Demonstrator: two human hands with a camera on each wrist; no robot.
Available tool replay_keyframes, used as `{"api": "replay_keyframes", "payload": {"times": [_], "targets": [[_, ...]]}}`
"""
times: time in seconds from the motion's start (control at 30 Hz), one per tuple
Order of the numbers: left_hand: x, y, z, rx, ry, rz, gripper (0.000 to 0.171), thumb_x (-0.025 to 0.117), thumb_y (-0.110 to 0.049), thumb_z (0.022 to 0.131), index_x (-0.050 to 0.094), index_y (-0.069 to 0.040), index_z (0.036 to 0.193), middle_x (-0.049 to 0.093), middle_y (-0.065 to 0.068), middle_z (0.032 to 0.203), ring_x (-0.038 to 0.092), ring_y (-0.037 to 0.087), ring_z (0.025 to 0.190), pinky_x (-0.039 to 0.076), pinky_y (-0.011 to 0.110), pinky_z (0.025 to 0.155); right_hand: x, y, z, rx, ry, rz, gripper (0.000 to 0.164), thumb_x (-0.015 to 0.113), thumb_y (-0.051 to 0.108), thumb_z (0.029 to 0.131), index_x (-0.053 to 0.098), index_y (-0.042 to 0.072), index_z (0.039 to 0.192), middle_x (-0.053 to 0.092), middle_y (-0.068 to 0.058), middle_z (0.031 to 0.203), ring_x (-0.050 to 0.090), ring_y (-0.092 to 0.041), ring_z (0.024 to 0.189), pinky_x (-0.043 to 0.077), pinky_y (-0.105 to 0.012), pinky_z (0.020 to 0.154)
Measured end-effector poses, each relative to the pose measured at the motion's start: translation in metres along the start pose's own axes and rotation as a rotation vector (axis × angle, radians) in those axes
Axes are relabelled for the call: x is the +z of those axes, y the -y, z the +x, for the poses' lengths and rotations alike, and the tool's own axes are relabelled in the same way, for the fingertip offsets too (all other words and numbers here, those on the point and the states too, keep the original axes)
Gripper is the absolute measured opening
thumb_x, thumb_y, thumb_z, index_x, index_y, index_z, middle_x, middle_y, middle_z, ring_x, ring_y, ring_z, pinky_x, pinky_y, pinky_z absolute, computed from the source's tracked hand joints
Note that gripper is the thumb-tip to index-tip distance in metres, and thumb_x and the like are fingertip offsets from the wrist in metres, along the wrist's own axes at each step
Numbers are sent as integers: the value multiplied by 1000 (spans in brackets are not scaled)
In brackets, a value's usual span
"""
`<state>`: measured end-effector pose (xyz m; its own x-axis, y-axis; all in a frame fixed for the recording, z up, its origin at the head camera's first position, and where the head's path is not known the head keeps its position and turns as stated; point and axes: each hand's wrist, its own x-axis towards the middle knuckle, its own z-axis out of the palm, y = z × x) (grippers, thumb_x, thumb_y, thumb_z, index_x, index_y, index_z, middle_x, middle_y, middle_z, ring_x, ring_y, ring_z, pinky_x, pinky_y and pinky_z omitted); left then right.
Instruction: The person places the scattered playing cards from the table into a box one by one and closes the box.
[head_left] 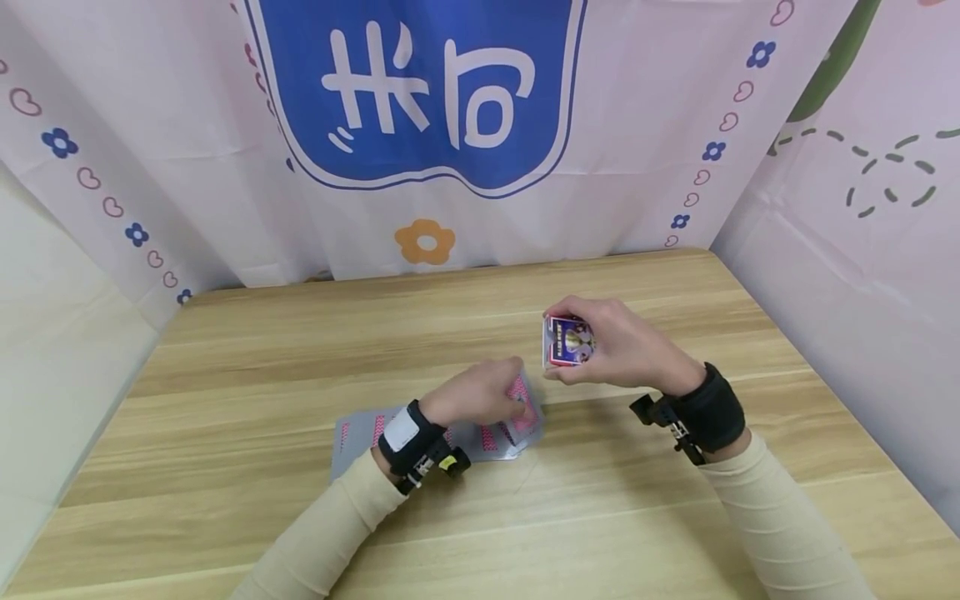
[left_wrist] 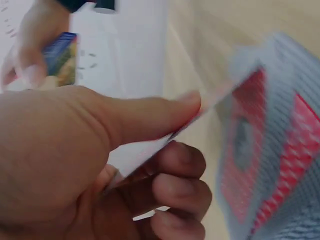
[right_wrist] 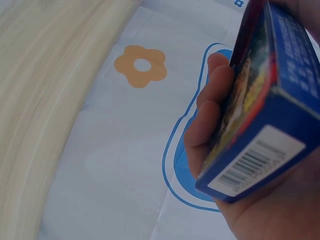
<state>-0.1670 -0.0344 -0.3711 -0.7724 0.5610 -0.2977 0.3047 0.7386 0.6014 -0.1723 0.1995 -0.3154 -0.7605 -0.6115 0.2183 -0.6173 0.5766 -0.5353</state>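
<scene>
A pink-patterned card (head_left: 527, 400) sits pinched between the thumb and fingers of the left hand (head_left: 480, 396), at the right end of the row of cards (head_left: 362, 427) on the table (head_left: 225, 375). A light hold on the edge should lift it cleanly without dragging its neighbours. It tilts, its long axis seemingly running near to far. Farther right, the right hand (head_left: 626, 346) grips the card box (head_left: 572, 342), notched end pointing left, long axis apparently left to right.

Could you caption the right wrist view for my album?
A right hand grips a blue box, its barcode showing.
</scene>
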Motion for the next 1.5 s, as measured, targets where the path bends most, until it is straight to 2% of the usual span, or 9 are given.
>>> {"api": "replay_keyframes", "payload": {"times": [0.17, 0.33, 0.43, 0.53, 0.7, 0.87, 1.0, 1.2, 1.5], "targets": [[-15, -2, -6, 74, -78, -177, 23, 65, -16, 104, 48, -6, 115, 48, 2, 85, 49, 15, 70, 41, 27, 60, 0, 0, 0, -5, -1, 0, 65, 94, 25, 77, 63, 6, 131, 74, -6, 109, 68, -14, 88, 60, -27, 76], [-33, -8, -17, 129, -235, -298, 21, 57, -16, 108, 45, -6, 122, 56, 6, 93, 56, 18, 80, 46, 30, 69, -1, 0, 1, -11, 1, -6, 67, 94, 26, 77, 63, 4, 132, 74, -7, 109, 68, -14, 88, 59, -28, 76], [-41, -14, -24, 139, -332, -354, 23, 54, -18, 110, 45, -6, 128, 63, 10, 109, 59, 20, 96, 48, 32, 80, -1, -1, 0, -3, 0, -15, 67, 94, 27, 77, 63, 4, 132, 74, -7, 110, 67, -14, 87, 59, -27, 76], [-45, -20, -30, 128, -387, -406, 27, 52, -23, 111, 43, -8, 131, 62, 10, 117, 56, 23, 102, 46, 36, 85, -1, -1, 0, 6, -3, -26, 67, 94, 29, 77, 64, 5, 132, 74, -6, 110, 67, -14, 86, 58, -27, 75], [-46, -28, -35, 99, -385, -454, 28, 52, -29, 111, 44, -13, 132, 59, 7, 118, 53, 24, 106, 44, 40, 90, -2, 0, 0, 18, -3, -27, 66, 94, 30, 77, 64, 6, 131, 74, -6, 109, 66, -13, 86, 57, -27, 74], [-43, -32, -35, 100, -374, -465, 28, 52, -26, 111, 43, -13, 134, 61, 7, 123, 56, 23, 107, 46, 38, 91, -2, 0, 0, 17, -6, -24, 66, 94, 29, 78, 64, 5, 131, 74, -7, 109, 66, -13, 85, 57, -25, 73], [-39, -33, -34, 110, -395, -485, 30, 50, -23, 112, 41, -9, 136, 59, 9, 115, 54, 24, 99, 44, 36, 83, -2, 1, 1, 17, -5, -26, 66, 94, 30, 78, 64, 5, 132, 74, -7, 109, 66, -13, 85, 57, -25, 73], [-36, -37, -34, 74, -410, -544, 33, 49, -22, 112, 38, -8, 140, 45, 8, 97, 46, 23, 80, 39, 32, 71, -1, 1, 1, 22, 0, -31, 67, 94, 31, 78, 63, 6, 133, 74, -6, 110, 66, -13, 87, 57, -26, 75], [-33, -36, -34, 51, -401, -594, 31, 47, -24, 113, 36, -11, 139, 47, 6, 98, 48, 21, 81, 38, 30, 71, 0, 0, 1, 25, 2, -32, 68, 94, 30, 78, 63, 5, 132, 74, -7, 110, 66, -13, 86, 57, -26, 74]]}}
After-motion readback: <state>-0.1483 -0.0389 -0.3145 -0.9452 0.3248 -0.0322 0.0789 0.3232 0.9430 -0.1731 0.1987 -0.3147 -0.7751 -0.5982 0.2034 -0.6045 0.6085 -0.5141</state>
